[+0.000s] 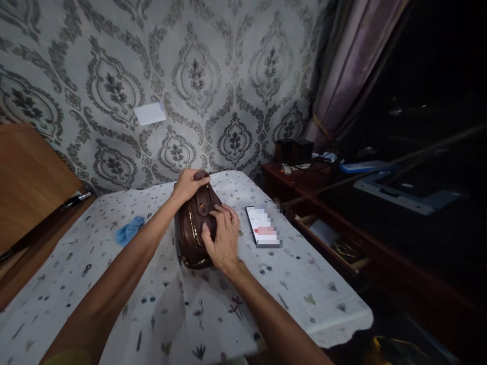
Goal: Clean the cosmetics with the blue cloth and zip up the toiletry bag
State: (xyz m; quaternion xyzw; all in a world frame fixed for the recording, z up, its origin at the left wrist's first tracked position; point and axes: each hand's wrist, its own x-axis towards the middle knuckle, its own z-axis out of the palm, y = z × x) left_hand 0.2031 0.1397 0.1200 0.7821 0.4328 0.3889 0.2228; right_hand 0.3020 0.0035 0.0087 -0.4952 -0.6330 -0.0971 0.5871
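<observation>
A dark brown leather bag (186,228) with gold-coloured zippers stands on the patterned white cloth. My left hand (187,186) is closed around its top end, near a small leather tab or handle. Against the bag's right side lies my right hand (225,238), with thumb and fingers apart on the leather below a small flap with a metal fitting. What is inside the bag cannot be seen. To the right of it lies a phone (258,223) with a lit screen, partly blurred out. On the left, beyond my forearm, is a crumpled blue cloth (130,230).
The white cloth (304,304) covers the table surface up to the patterned wall. A wooden panel (34,177) stands at the left. At the right is an open drawer (335,243) beneath a dark red cabinet top (274,175) with cables and black boxes.
</observation>
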